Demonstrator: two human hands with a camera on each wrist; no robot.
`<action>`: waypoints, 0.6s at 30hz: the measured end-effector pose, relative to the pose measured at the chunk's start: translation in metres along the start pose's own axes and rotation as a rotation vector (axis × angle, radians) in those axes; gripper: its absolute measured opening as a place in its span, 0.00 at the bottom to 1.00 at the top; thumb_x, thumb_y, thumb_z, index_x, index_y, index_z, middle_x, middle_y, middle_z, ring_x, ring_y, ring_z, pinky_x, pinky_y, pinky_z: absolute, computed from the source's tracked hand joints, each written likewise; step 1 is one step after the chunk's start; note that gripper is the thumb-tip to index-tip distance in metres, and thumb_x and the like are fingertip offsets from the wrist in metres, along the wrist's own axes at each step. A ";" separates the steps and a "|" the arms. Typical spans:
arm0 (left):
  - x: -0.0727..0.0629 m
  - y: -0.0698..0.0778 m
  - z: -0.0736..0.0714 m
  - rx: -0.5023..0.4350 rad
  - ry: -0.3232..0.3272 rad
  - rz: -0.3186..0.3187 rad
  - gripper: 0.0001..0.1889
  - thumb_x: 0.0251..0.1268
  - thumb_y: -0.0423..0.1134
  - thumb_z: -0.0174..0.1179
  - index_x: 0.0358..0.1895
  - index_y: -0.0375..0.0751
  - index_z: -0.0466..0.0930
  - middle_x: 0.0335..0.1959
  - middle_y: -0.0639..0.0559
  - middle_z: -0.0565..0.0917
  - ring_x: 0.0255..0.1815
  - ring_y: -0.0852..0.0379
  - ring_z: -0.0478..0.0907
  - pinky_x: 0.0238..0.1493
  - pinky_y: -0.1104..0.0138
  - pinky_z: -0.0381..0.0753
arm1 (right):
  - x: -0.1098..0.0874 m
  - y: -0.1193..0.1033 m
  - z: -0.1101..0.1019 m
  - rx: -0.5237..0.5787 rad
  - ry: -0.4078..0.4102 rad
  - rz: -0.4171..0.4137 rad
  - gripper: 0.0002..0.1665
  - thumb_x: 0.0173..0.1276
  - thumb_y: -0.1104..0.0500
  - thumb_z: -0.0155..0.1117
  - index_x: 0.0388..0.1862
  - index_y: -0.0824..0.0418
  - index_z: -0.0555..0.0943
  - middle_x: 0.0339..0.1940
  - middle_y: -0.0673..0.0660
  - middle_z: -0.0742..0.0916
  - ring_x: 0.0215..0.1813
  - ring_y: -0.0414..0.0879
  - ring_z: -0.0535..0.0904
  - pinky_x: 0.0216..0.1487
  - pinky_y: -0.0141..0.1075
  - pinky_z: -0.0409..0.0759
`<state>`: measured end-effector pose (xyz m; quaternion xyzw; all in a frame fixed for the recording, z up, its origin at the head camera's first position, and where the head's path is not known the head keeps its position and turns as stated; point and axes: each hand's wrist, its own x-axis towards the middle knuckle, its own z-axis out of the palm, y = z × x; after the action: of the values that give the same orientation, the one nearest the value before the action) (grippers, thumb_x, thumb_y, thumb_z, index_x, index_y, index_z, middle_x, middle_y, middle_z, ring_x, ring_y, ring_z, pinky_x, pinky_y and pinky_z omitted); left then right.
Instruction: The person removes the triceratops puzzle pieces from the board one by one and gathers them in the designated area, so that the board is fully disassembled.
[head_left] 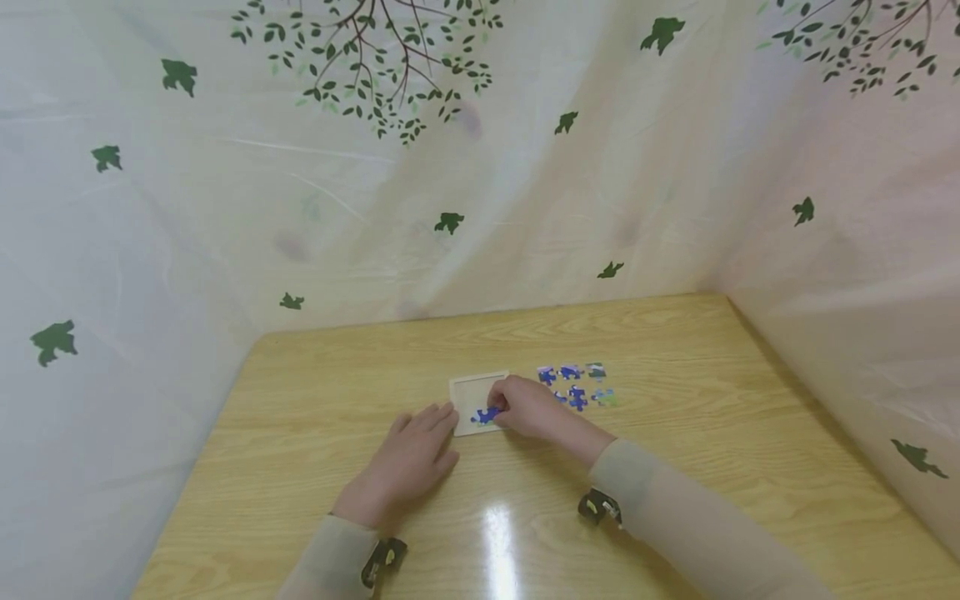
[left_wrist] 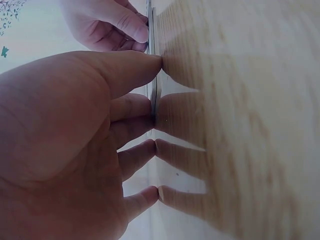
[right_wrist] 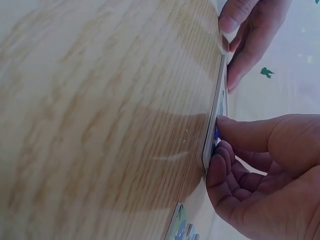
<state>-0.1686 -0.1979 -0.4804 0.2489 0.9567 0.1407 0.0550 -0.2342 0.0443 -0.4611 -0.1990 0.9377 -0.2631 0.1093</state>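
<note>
A small, shallow puzzle tray (head_left: 471, 393) with a pale rim lies on the table. Blue jigsaw pieces (head_left: 482, 417) sit along its near inner edge. My left hand (head_left: 415, 454) lies beside the tray's left side with fingers extended, index fingertip at the rim; in the left wrist view its fingertips (left_wrist: 156, 146) touch the tabletop. Over the tray's right side, my right hand (head_left: 523, 407) has its fingers curled. Its thumb and fingers pinch a blue jigsaw piece (right_wrist: 217, 133), mostly hidden by them, low at the tray in the right wrist view.
Right of the tray, several loose jigsaw pieces (head_left: 577, 398) lie in two rough rows, blue with some green, partly behind my right hand. The wooden table (head_left: 360, 358) meets a pale curtain (head_left: 337, 250) with leaf and bird prints at the back and sides.
</note>
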 end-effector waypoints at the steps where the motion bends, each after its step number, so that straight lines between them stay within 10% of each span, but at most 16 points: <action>1: 0.000 0.000 0.000 0.000 0.000 0.001 0.32 0.88 0.48 0.57 0.84 0.36 0.68 0.87 0.41 0.65 0.88 0.38 0.59 0.87 0.36 0.52 | 0.000 0.000 0.000 0.001 -0.002 -0.003 0.13 0.70 0.65 0.80 0.51 0.60 0.90 0.41 0.50 0.89 0.48 0.47 0.85 0.58 0.46 0.88; 18: 0.001 -0.001 0.001 0.020 0.016 0.017 0.32 0.87 0.49 0.57 0.84 0.35 0.68 0.86 0.40 0.66 0.87 0.38 0.61 0.86 0.37 0.54 | -0.001 0.000 -0.002 0.029 -0.031 0.013 0.15 0.70 0.66 0.79 0.54 0.60 0.88 0.42 0.50 0.88 0.48 0.47 0.84 0.59 0.45 0.87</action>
<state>-0.1694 -0.1983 -0.4818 0.2562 0.9564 0.1334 0.0437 -0.2335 0.0452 -0.4593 -0.1952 0.9333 -0.2727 0.1283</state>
